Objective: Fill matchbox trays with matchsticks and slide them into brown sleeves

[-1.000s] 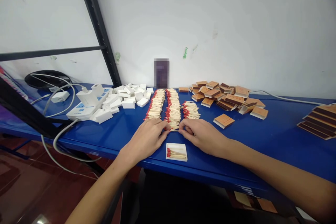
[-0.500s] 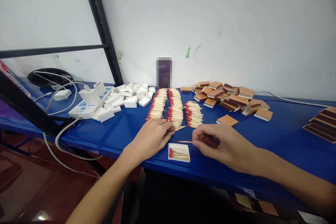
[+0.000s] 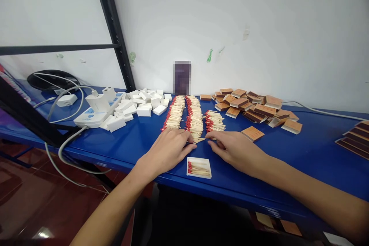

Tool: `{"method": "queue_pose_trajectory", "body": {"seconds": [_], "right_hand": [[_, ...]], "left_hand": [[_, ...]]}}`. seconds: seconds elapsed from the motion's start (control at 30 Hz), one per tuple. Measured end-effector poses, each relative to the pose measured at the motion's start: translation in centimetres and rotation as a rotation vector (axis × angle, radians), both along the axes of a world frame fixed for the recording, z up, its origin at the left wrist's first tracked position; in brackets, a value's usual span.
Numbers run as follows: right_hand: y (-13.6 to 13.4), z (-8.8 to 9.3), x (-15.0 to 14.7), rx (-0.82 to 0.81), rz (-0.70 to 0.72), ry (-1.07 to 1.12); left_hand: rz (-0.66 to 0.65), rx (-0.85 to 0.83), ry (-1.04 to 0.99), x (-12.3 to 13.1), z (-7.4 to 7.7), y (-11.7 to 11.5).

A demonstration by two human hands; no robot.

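My left hand [image 3: 170, 145] rests over the near end of the match rows, with its thumb and index finger apart beside loose matches [image 3: 198, 140]. The right hand [image 3: 230, 147], thumb and index finger slightly apart, reaches the tips of these loose matches; no match shows in its fingers. Between and below both hands lies a white matchbox tray [image 3: 198, 175] partly filled with red-headed matches [image 3: 198, 168]. Beyond the hands, matches lie in a left row [image 3: 175, 111], a middle row [image 3: 194, 113] and a shorter right bundle [image 3: 215, 121].
White trays [image 3: 144, 110] are heaped at the left, near a power strip [image 3: 89, 120] with chargers and cables. Brown matchbox sleeves [image 3: 253, 107] form a pile at the right. One sleeve [image 3: 253, 133] lies beyond my right hand. A black shelf post [image 3: 118, 27] rises at the left.
My right hand has moved away from the tray toward the loose matches. The match it held half a second ago no longer shows in its fingers. The left hand stays by the rows.
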State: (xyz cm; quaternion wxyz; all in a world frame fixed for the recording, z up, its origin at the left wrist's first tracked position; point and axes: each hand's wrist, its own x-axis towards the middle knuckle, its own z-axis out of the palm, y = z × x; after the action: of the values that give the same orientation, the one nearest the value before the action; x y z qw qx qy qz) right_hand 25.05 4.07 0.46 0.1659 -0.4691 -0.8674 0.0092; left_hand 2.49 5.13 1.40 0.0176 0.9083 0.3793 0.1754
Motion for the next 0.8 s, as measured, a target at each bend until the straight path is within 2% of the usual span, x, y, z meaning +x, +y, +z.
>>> {"method": "queue_pose_trajectory", "body": {"seconds": [0.13, 0.23, 0.43, 0.57, 0.67, 0.8], "right_hand": [[0.6, -0.3, -0.4, -0.006, -0.015, -0.076], [0.5, -0.1, -0.5, -0.04, -0.013, -0.08], [0.4, 0.1, -0.6, -0.086, -0.01, -0.071], [0.2, 0.4, -0.5, -0.131, 0.01, -0.062], [0.1, 0.5, -0.4, -0.158, 0.024, -0.02], [-0.2, 0.9, -0.2, -0.194, 0.02, 0.046]], "left_hand": [[0.008, 0.062, 0.048, 0.5, -0.2, -0.1], [0.006, 0.05, 0.049, 0.4, -0.1, 0.0], [-0.021, -0.098, -0.072, -1.9, 1.6, -1.1], [-0.129, -0.228, -0.053, -2.7, 2.6, -2.7], [-0.133, -0.226, -0.044, -2.4, 2.4, -2.8], [-0.03, -0.094, -0.057, -1.7, 1.4, -1.3]]}}
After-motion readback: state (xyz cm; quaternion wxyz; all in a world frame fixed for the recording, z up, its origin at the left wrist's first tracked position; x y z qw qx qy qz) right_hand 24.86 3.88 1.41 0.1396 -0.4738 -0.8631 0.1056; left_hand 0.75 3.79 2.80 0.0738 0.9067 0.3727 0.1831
